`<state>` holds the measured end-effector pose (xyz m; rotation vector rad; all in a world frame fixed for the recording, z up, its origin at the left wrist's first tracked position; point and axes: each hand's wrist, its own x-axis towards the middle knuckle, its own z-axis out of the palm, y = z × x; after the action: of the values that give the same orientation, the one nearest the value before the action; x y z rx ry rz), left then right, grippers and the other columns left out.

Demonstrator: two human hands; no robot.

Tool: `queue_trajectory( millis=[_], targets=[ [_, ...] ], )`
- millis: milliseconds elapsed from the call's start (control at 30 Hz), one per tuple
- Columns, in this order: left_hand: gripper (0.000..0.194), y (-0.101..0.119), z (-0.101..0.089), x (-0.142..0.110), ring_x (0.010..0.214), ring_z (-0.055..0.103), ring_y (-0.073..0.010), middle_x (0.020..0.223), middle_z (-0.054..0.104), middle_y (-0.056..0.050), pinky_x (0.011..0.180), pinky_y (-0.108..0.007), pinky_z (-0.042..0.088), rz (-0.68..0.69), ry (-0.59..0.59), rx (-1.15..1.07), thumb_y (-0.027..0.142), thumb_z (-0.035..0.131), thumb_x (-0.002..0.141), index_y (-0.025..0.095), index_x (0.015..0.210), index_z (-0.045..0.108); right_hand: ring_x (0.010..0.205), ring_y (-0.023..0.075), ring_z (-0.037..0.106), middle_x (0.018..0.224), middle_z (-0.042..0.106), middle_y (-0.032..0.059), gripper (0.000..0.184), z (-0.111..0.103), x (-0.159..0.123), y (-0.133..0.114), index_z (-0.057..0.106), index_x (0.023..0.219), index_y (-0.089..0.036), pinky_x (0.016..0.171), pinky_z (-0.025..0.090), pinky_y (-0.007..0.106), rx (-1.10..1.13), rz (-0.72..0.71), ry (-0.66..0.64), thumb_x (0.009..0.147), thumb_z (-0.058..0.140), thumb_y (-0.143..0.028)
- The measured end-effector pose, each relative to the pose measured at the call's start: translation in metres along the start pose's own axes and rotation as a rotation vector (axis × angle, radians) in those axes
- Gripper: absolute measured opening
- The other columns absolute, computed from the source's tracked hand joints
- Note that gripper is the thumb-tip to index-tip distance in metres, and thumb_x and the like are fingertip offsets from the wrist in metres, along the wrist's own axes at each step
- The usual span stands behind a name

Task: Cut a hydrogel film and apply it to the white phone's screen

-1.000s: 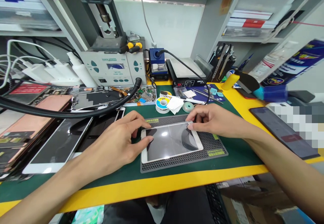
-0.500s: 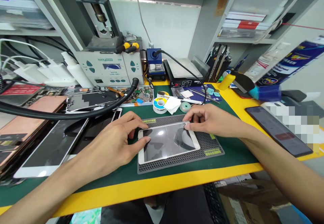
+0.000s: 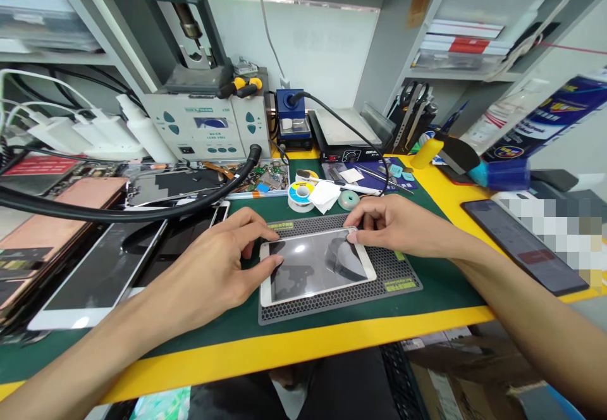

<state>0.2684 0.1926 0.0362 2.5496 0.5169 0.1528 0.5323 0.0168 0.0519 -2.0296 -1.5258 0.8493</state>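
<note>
1. A white-framed tablet (image 3: 317, 265) lies flat, glossy face up, on a black honeycomb mat (image 3: 393, 274), near the front of a green-topped bench (image 3: 284, 350) with a yellow edge.
2. The left hand (image 3: 213, 268) is relaxed, not clenched, with its thumb on the glass near the left edge and its fingers at the top-left corner. I cannot tell whether it is gripping or only touching.
3. The right hand (image 3: 393, 227) reaches the top-right corner with its fingertips. It is not clenched, and I cannot tell whether it is pinching the edge.
4. A thick black hose (image 3: 142, 211) runs just beyond the left wrist, beside a white phone (image 3: 220, 212).
5. The light hold could let the tablet slip, and uneven pressure could crack the glass.
6. A sideways sweep of the left arm could catch the hose or knock the phone. Fingertips could also smear the shiny surface.
</note>
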Motion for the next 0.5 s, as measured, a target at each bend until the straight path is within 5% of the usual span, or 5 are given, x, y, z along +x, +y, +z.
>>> queue_trajectory(
  millis=[500],
  targets=[
    [0.038, 0.0014, 0.0002, 0.0012, 0.061, 0.052, -0.0135, 0.097, 0.059, -0.004, 0.051, -0.029, 0.043, 0.007, 0.022, -0.008, 0.058, 0.061, 0.094, 0.025, 0.109, 0.072, 0.052, 0.0110, 0.046, 0.065, 0.060, -0.0020, 0.025, 0.0003, -0.0015, -0.0041, 0.078, 0.095, -0.020, 0.050, 0.033, 0.027, 0.003, 0.009, 0.010, 0.088, 0.073, -0.043]
  ],
)
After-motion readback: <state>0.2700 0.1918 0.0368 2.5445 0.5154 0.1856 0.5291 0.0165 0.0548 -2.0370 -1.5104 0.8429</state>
